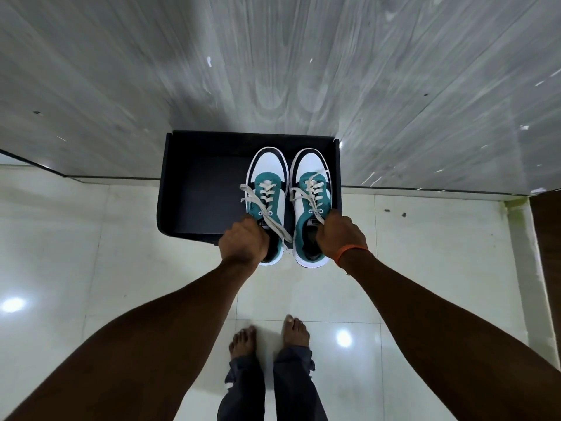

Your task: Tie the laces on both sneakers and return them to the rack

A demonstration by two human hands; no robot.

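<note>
Two white, teal and black sneakers are side by side, toes pointing away from me, over the right half of a black rack shelf (194,189). My left hand (243,241) grips the heel opening of the left sneaker (268,174). My right hand (340,235), with an orange band at the wrist, grips the heel opening of the right sneaker (312,177). Cream laces lie loose across both tongues, and one end hangs over the left sneaker's side. The heels stick out past the shelf's front edge. Whether the soles rest on the shelf I cannot tell.
A grey wood-grain wall panel (273,71) rises behind the shelf. The floor is glossy pale tile (91,253). My bare feet (270,335) stand on it below the shelf. A brown panel edge (549,238) is at the far right.
</note>
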